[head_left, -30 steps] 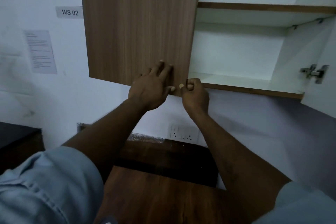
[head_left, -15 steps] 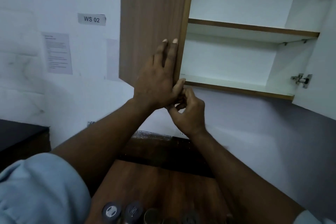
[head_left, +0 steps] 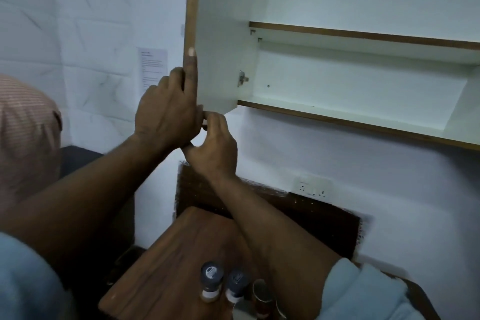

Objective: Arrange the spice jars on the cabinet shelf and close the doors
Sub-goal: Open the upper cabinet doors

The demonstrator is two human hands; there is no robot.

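The wall cabinet's left door (head_left: 220,34) stands swung open, its white inner face towards me. My left hand (head_left: 168,109) grips the door's outer edge, one finger stretched up along it. My right hand (head_left: 213,148) pinches the door's bottom corner from below. Inside, the lower shelf (head_left: 350,112) and the upper shelf (head_left: 363,36) are bare. Several spice jars (head_left: 223,286) with dark lids stand upright on the wooden table (head_left: 161,267) below, partly hidden behind my right forearm.
A second person's head in a striped cap (head_left: 26,138) is close at the left. A wall socket (head_left: 311,187) sits under the cabinet. A paper notice (head_left: 152,70) hangs on the white wall left of the door.
The left door has swung from nearly closed to wide open, with both hands staying on its lower edge. My view has shifted right and down, which reveals the jars and the other person's head.
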